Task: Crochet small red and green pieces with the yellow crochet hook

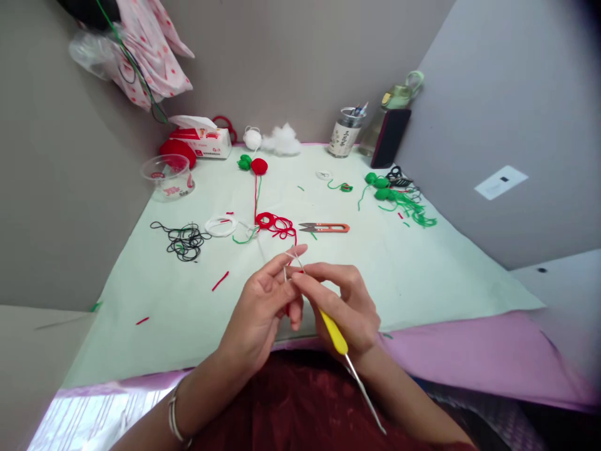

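My right hand (pixel 345 300) is closed round a crochet hook (pixel 334 332) with a yellow grip, its metal end slanting down toward my lap. White yarn (pixel 285 274) runs over the raised index finger of my left hand (pixel 263 307), whose thumb meets my right fingertips. A bit of red work (pixel 287 309) shows between the left fingers, mostly hidden. Just beyond the hands lies a loose heap of red yarn (pixel 277 224), with a strand leading toward them. Orange-handled thread snips (pixel 325 228) rest to the right of that heap.
Black cord (pixel 185 241) and a white yarn coil (pixel 220 226) lie left. Green crocheted pieces (pixel 382 188) with trailing ends sit right, near a leaning phone (pixel 390 139). Along the back stand a clear tub (pixel 173 181), tissue pack (pixel 206 141), white stuffing (pixel 282 140) and pen cup (pixel 345 134).
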Motion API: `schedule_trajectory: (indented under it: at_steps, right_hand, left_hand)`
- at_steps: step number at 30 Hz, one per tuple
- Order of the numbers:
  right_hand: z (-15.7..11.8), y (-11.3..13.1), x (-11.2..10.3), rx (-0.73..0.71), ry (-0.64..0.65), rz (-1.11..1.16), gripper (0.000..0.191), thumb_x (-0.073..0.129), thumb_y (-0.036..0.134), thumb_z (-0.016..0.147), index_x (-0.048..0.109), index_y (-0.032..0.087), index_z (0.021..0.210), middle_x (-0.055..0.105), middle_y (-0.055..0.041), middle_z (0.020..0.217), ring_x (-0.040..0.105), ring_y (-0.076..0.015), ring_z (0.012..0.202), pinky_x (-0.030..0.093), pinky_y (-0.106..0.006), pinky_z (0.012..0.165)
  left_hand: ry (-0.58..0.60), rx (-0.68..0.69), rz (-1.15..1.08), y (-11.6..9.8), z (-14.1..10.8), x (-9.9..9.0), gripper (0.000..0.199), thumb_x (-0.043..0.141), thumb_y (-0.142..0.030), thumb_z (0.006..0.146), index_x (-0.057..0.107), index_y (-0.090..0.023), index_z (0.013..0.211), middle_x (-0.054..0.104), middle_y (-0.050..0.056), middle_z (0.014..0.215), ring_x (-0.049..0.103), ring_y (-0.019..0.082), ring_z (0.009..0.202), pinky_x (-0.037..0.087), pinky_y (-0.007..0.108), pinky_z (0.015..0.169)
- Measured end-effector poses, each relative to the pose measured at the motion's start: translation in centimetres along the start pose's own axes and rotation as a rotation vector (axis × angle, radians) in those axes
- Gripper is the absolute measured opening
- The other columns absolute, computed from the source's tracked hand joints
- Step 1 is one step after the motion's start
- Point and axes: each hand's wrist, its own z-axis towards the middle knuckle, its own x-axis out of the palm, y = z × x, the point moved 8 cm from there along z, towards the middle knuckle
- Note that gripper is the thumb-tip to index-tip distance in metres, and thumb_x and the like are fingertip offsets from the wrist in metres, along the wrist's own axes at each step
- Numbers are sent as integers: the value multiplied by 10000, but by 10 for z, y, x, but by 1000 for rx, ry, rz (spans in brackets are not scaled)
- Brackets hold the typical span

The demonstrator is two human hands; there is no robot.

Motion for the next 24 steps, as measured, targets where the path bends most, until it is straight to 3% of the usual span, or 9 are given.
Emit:
schedule_trajectory:
  at_steps: [3, 6, 11, 14, 17, 19, 21, 24]
  right_hand:
    - [3, -20, -8, 200, -66, 228, 227, 640, 172, 1033, 821, 290, 1105, 767, -43, 968, 729, -177, 812, 622, -332, 726]
    - [3, -39, -2, 435, -105, 572, 189, 636, 258, 1055, 820, 278, 1022, 735, -13, 894, 661, -128, 660, 575, -288, 625]
    - [2, -37, 11, 458, -27, 575, 144, 689, 304, 1028, 830, 274, 1013, 787, -29, 957, 700, -159, 812, 588, -301, 743]
    - [-1, -42, 13, 502, -25, 593, 148, 696, 339, 1022, 825, 265, 1012, 780, -19, 919, 694, -149, 753, 596, -291, 713]
    - [-1, -47, 12, 526, -37, 603, 162, 706, 362, 1014, 823, 252, 991, 782, -21, 898, 702, -153, 759, 600, -287, 717]
    - [-1, -50, 10, 536, -50, 597, 172, 698, 361, 1019, 822, 246, 987, 789, -29, 913, 709, -157, 771, 604, -293, 730]
    - [1, -48, 8, 518, -59, 586, 166, 688, 339, 1027, 824, 249, 1000, 792, -32, 930, 711, -154, 778, 603, -293, 737]
    - [6, -37, 5, 423, -70, 512, 152, 675, 266, 1035, 825, 259, 1013, 794, -24, 934, 696, -144, 777, 587, -280, 718]
  left_hand:
    - [21, -122, -79, 2, 1, 1, 359, 885, -214, 819, 838, -150, 1169, 494, -85, 565, 372, 12, 424, 345, 113, 402]
    - [4, -64, -48, -4, 2, -1, 375, 888, -185, 804, 837, -186, 1176, 548, -72, 620, 394, 12, 440, 367, 119, 421]
    - [-2, 93, 120, -7, 0, -1, 359, 898, -224, 814, 828, -247, 1165, 681, -31, 767, 581, 81, 585, 493, 184, 540]
    - [-31, 133, 231, -8, 0, -5, 367, 895, -249, 827, 818, -272, 1186, 719, -4, 868, 705, 166, 850, 572, 267, 794]
    - [-120, 238, 417, -22, -3, -12, 379, 912, -258, 814, 830, -299, 1181, 748, 31, 1069, 677, 231, 1111, 492, 344, 1050]
    - [-191, 357, 540, -37, -8, -14, 387, 938, -246, 778, 848, -308, 1149, 737, 37, 1144, 626, 242, 1192, 427, 328, 1103]
    - [-234, 440, 619, -48, -14, -13, 371, 950, -236, 759, 859, -302, 1113, 724, 23, 1047, 623, 224, 1129, 413, 301, 1083]
    - [-205, 393, 586, -47, -14, -9, 358, 925, -256, 791, 840, -290, 1137, 676, -20, 841, 628, 173, 868, 484, 284, 921]
